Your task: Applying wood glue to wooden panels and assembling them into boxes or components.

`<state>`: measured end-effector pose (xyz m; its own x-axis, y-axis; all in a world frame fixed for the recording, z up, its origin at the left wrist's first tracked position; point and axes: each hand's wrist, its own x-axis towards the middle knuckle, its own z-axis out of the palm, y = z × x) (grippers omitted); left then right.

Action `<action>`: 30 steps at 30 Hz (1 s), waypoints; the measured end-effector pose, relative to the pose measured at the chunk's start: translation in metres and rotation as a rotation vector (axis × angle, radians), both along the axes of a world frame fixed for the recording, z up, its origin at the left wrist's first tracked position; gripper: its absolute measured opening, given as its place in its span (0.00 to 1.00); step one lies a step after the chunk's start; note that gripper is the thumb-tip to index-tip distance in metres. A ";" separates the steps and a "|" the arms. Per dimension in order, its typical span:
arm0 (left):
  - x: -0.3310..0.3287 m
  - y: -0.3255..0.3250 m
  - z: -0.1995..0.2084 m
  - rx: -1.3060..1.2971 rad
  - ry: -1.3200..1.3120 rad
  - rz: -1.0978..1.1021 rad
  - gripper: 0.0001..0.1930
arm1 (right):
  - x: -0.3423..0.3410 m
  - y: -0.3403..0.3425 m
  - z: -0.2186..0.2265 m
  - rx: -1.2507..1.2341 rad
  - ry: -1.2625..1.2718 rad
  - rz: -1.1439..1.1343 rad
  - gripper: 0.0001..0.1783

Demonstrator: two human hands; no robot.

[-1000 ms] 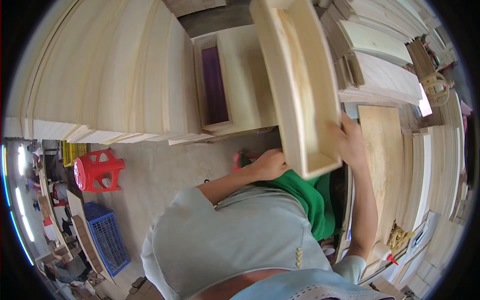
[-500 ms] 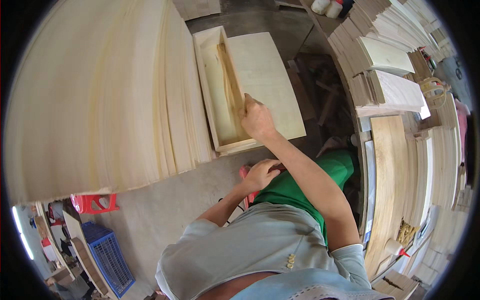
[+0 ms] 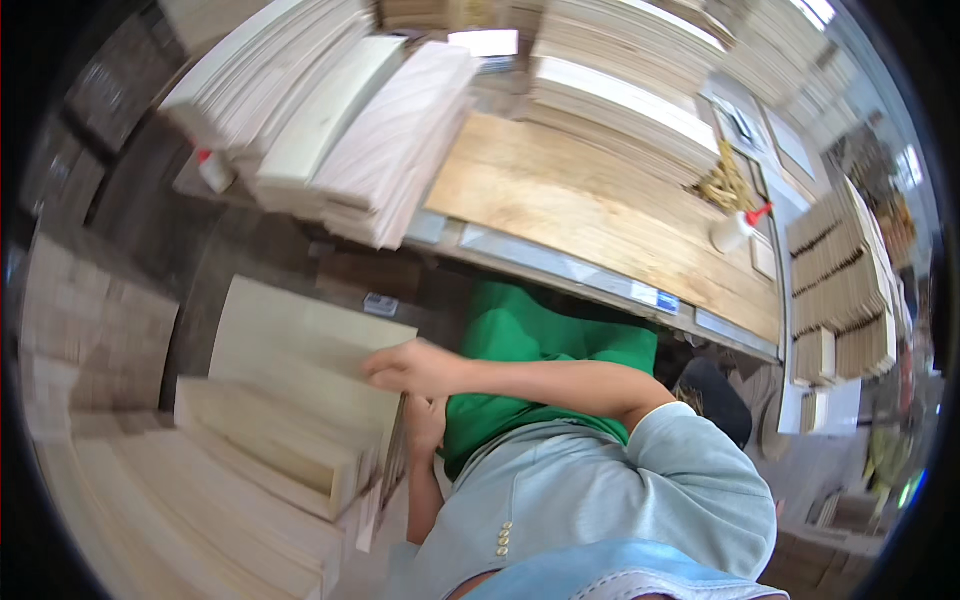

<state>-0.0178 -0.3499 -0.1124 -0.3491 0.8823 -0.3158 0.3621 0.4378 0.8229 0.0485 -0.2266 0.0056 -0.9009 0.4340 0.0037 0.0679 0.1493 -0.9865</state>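
My right hand (image 3: 415,368) is blurred, above the edge of a pale flat wooden panel (image 3: 290,325), its fingers stretched loosely to the left with nothing visible in them. Just below it, nearer my body, is my left hand (image 3: 426,422); its fingers are mostly hidden behind the right hand and wrist. A shallow wooden box frame (image 3: 345,480) lies to the left of the hands, by the near side of the panel and beside a large stack of wood sheets (image 3: 190,500). Both hands appear apart from the box.
A workbench ahead holds a wide wooden board (image 3: 590,205), stacked pale boards (image 3: 400,140) and a white glue bottle with a red tip (image 3: 733,231). More small stacked wood pieces (image 3: 845,290) stand at the right. Another red-capped bottle (image 3: 214,171) is at the far left.
My view has swung right toward the workbench. My right hand has let go of the box's side and come off it; my left hand is now just below the right one.
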 end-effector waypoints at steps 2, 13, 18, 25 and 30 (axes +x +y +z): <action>0.012 0.035 0.026 0.144 -0.085 -0.098 0.16 | 0.073 0.040 0.011 -0.371 0.003 -0.191 0.17; 0.182 0.463 0.251 0.205 -1.449 -0.130 0.28 | 0.321 0.105 0.005 -0.652 0.378 -1.151 0.12; 0.151 0.481 0.223 0.677 -0.097 -0.391 0.25 | 0.361 0.123 0.014 -0.469 0.361 -1.488 0.11; 0.096 0.521 0.183 0.528 0.066 -0.287 0.30 | 0.409 0.228 0.062 0.062 0.251 -1.675 0.16; 0.111 0.529 0.185 0.396 -0.078 -0.436 0.30 | 0.441 0.294 0.055 0.544 -0.217 -1.732 0.20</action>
